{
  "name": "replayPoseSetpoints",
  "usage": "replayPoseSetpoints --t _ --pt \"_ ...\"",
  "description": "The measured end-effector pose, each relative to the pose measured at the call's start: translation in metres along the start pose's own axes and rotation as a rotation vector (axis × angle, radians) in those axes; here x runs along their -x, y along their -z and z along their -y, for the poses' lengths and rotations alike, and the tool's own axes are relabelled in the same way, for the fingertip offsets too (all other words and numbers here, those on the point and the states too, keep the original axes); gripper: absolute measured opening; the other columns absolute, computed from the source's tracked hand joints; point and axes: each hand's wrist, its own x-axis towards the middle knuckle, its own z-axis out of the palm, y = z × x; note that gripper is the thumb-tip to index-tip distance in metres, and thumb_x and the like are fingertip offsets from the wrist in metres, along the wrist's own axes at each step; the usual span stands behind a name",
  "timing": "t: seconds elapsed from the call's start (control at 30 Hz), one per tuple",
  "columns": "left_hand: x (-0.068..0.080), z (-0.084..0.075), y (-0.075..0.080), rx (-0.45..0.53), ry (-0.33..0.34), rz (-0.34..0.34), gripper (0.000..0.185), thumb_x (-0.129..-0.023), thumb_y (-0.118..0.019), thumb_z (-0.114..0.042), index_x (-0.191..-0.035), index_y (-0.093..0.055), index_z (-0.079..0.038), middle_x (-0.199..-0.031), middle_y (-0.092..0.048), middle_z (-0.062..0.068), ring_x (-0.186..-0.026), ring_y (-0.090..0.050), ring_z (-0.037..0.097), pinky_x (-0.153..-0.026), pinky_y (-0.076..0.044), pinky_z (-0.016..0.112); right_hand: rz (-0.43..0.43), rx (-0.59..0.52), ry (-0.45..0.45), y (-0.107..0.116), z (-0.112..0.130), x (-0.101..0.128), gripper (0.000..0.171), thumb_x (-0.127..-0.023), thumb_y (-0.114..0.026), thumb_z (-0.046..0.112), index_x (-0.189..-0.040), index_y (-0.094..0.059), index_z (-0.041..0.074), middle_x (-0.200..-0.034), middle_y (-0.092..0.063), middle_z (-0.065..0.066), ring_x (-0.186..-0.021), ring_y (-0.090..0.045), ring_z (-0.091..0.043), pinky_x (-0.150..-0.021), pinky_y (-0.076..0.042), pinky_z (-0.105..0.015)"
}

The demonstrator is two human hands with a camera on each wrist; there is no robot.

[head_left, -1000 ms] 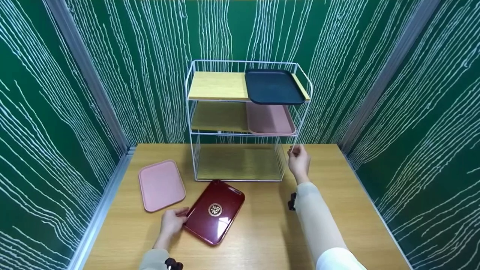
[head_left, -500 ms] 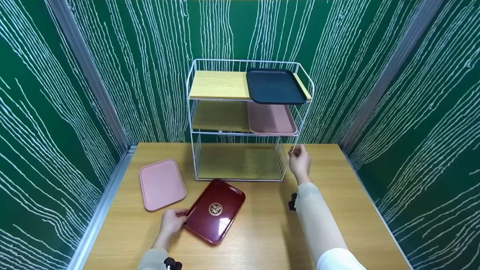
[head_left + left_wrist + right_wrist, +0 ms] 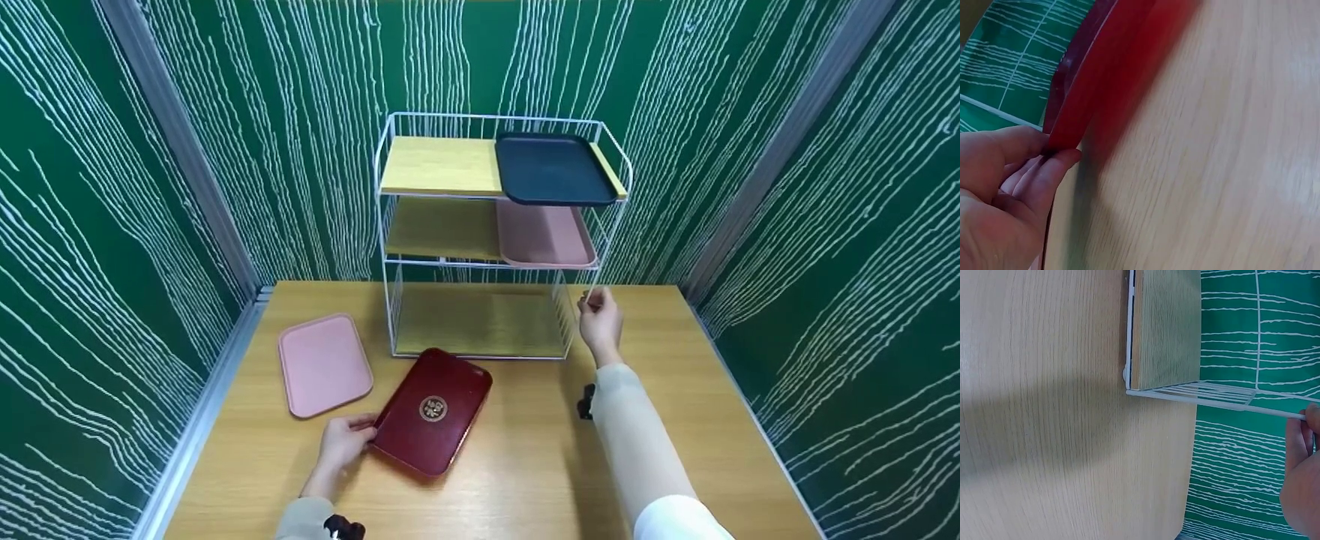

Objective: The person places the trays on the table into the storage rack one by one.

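Left hand (image 3: pixel 343 448) pinching a dark-red rectangular tray with a gold emblem (image 3: pixel 433 409); right hand (image 3: pixel 601 321) clamped on a white wire rack with wooden shelves (image 3: pixel 441 165).
Thumb and fingers grip the tray's left corner, before the rack's front edge; a pale-pink rectangular tray (image 3: pixel 325 366) lies near the light-wood desk's (image 3: pixel 525 472) left edge.

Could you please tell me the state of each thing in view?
Red tray: emblem up, edge pinched by the left hand
Rack: upright, right front post held by the right hand
Left pink tray: flat on the table
Right pink tray: lying on the middle shelf
Dark tray: lying on the top shelf
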Motion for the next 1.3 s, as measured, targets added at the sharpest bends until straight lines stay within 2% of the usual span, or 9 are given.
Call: replayPoseSetpoints --t 0.17,0.37,0.53,0.67,0.9,1.07,1.3 --pt "-0.001 -0.005 -0.004 0.102 0.035 0.020 0.035 -0.090 -0.069 0.012 -0.125 -0.070 0.016 -0.121 -0.073 0.032 -0.092 -0.072 0.018 -0.070 -0.062 0.030 -0.015 0.007 0.024 0.000 -0.001 0.000 0.011 -0.102 -0.063 -0.004 -0.113 -0.062 -0.001 -0.116 -0.072 -0.021 -0.112 -0.068 -0.035 -0.097 -0.055 -0.048" --pt "-0.002 -0.010 -0.016 0.143 0.037 0.029 0.034 -0.093 -0.070 0.010 -0.126 -0.069 0.017 -0.120 -0.073 0.031 -0.091 -0.072 0.016 -0.069 -0.061 0.030 -0.033 0.008 0.038 0.000 -0.002 0.000 0.009 -0.102 -0.065 -0.003 -0.110 -0.064 0.001 -0.113 -0.074 -0.019 -0.108 -0.070 -0.033 -0.094 -0.055 -0.047" --pt "-0.005 -0.005 -0.030 0.199 0.039 0.039 0.036 -0.094 -0.067 0.011 -0.128 -0.064 0.022 -0.120 -0.072 0.035 -0.092 -0.073 0.018 -0.071 -0.062 0.029 -0.024 0.011 0.024 0.000 -0.003 0.000 0.011 -0.102 -0.064 -0.003 -0.112 -0.064 0.002 -0.114 -0.074 -0.019 -0.109 -0.069 -0.033 -0.095 -0.055 -0.046" --pt "-0.006 -0.002 -0.043 0.245 0.044 0.021 0.036 -0.095 -0.066 0.011 -0.130 -0.062 0.023 -0.124 -0.069 0.036 -0.094 -0.073 0.020 -0.072 -0.062 0.028 -0.028 0.015 0.025 0.000 -0.003 0.001 0.012 -0.101 -0.065 -0.004 -0.112 -0.064 0.001 -0.115 -0.074 -0.020 -0.110 -0.069 -0.034 -0.097 -0.055 -0.048" --pt "-0.004 -0.010 -0.072 0.320 0.088 -0.042 0.039 -0.096 -0.065 0.010 -0.135 -0.064 0.016 -0.134 -0.066 0.033 -0.106 -0.072 0.022 -0.080 -0.062 0.028 -0.023 0.006 0.019 -0.001 -0.003 0.000 0.010 -0.101 -0.066 -0.004 -0.110 -0.063 0.001 -0.116 -0.074 -0.019 -0.111 -0.069 -0.033 -0.097 -0.056 -0.046" --pt "-0.011 -0.018 -0.096 0.371 0.133 -0.084 0.042 -0.096 -0.064 0.010 -0.137 -0.062 0.015 -0.139 -0.064 0.032 -0.106 -0.071 0.023 -0.085 -0.062 0.031 -0.020 0.015 0.011 -0.001 -0.003 -0.001 0.010 -0.102 -0.065 -0.003 -0.112 -0.063 0.001 -0.115 -0.073 -0.019 -0.111 -0.069 -0.032 -0.096 -0.056 -0.046" --pt "-0.024 -0.027 -0.133 0.418 0.106 -0.121 0.043 -0.094 -0.063 0.011 -0.136 -0.059 0.020 -0.136 -0.063 0.037 -0.097 -0.069 0.022 -0.074 -0.059 0.030 -0.041 0.040 0.036 -0.003 -0.003 0.001 0.007 -0.102 -0.063 -0.004 -0.108 -0.063 0.000 -0.113 -0.074 -0.020 -0.108 -0.069 -0.034 -0.091 -0.054 -0.047"
